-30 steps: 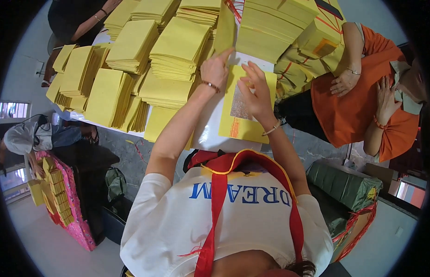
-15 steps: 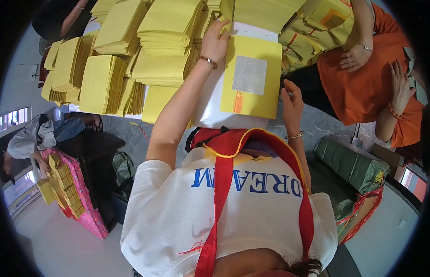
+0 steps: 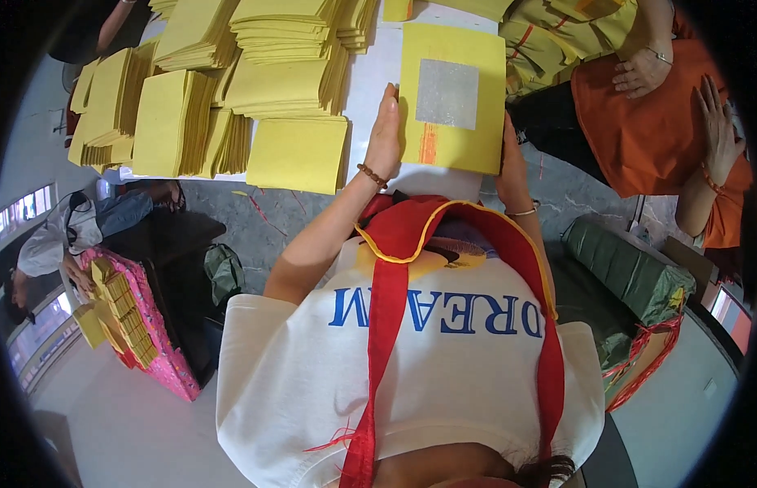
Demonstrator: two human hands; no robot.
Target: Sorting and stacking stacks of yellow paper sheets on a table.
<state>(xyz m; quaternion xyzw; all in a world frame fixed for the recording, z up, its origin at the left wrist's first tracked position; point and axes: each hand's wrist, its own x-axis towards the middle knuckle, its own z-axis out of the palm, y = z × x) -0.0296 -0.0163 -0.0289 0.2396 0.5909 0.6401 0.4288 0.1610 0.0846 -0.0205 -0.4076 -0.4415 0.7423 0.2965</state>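
A stack of yellow paper sheets (image 3: 490, 89) lies before me, its top sheet bearing a silver square (image 3: 447, 93) and an orange streak. My left hand (image 3: 384, 134) is upright along the stack's left edge, its fingers stretched out and together. Against the right edge stands my right hand (image 3: 510, 159), partly hidden by the paper, with its visible fingers straight. The stack sits between my two palms. It rests on a white table surface (image 3: 368, 85).
Several yellow paper stacks (image 3: 297, 150) fill the table to the left. Yellow bundles tied with red string (image 3: 549, 61) lie at the far right, beside a person in an orange garment (image 3: 630, 122). A green wrapped package (image 3: 618, 264) is at the right, and a pink patterned box (image 3: 163, 350) at the lower left.
My left hand has drawn back from the far edge and now lies along the stack's left side. My right hand has come in against its right side. The view has shifted slightly.
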